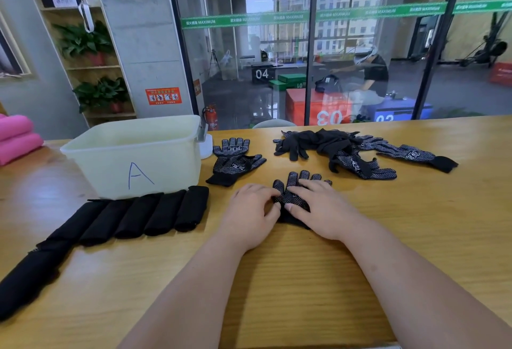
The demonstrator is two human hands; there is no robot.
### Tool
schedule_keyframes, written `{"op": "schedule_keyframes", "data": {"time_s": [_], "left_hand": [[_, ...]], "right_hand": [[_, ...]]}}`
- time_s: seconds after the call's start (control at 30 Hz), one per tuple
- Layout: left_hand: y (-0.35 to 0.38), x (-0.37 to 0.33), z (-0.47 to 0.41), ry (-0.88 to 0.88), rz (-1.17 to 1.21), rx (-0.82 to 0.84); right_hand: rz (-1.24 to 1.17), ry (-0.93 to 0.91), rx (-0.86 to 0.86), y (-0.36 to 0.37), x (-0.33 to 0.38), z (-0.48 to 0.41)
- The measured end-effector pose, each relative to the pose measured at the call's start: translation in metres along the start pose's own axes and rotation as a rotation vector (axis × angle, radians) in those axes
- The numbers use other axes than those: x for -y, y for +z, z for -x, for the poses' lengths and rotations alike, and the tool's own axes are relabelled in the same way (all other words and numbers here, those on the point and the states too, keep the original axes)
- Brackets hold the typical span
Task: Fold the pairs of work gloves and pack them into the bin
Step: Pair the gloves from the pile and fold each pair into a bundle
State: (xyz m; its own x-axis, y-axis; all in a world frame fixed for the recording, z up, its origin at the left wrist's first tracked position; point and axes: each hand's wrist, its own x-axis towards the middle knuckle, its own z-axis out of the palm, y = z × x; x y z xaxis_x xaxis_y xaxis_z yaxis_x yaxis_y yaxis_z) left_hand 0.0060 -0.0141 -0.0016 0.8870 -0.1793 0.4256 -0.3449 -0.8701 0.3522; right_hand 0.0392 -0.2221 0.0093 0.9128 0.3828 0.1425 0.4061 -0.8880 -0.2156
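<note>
Both hands down on a glove pair [297, 181] at mid-tabletop [415, 224]!

The right hand [318, 210] lies flat across the dotted palm, fingers straight and pressing, gripping nothing. The left hand [250, 214] sits at the pair's left edge with its fingers curled in. Whether it actually pinches the cloth, I cannot tell. The glove fingers poke out beyond both hands, pointing to the far edge. The bin [133, 154], marked with an A, stands toward the far left corner. Along its near wall a row of folded gloves [149, 215] runs off toward the left edge. A second pair [235, 163] lies just beside the bin's right wall. A heap of loose gloves [346, 149] sprawls near the far edge, on the right.
</note>
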Motion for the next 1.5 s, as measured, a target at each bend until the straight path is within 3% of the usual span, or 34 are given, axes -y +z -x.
{"op": "schedule_keyframes", "data": {"time_s": [0.2,0.4,0.57,0.63,0.77,0.93,1.07,1.23,1.37,1.5], "left_hand": [[0.005,0.003,-0.002,-0.014,-0.016,0.005],[0.005,0.007,-0.003,-0.009,0.014,-0.036],[0.004,0.006,-0.001,0.104,0.023,0.028],[0.004,0.005,-0.001,0.132,0.031,0.075],[0.004,0.004,-0.001,0.169,0.034,0.139],[0.002,0.001,0.001,0.178,0.045,0.153],[0.0,0.0,0.003,0.179,0.05,0.155],[0.001,-0.002,0.002,0.199,0.074,0.151],[-0.002,-0.005,0.005,0.197,0.121,0.116],[-0.006,-0.006,0.006,0.116,0.111,-0.079]], "right_hand": [[0.039,0.034,-0.063,-0.004,0.012,-0.006],[0.108,0.03,0.187,0.008,0.022,-0.021],[0.06,-0.011,0.155,0.002,0.014,-0.007],[0.038,-0.014,0.04,-0.003,0.003,0.0],[0.067,0.236,-0.208,-0.015,-0.031,0.001],[0.073,0.377,-0.067,-0.008,-0.049,-0.009],[0.076,0.398,-0.102,-0.005,-0.049,-0.016],[-0.01,0.175,-0.258,-0.004,-0.035,-0.018],[-0.001,-0.12,-0.111,0.004,-0.012,-0.019],[0.056,-0.191,-0.14,0.008,-0.006,-0.016]]}}
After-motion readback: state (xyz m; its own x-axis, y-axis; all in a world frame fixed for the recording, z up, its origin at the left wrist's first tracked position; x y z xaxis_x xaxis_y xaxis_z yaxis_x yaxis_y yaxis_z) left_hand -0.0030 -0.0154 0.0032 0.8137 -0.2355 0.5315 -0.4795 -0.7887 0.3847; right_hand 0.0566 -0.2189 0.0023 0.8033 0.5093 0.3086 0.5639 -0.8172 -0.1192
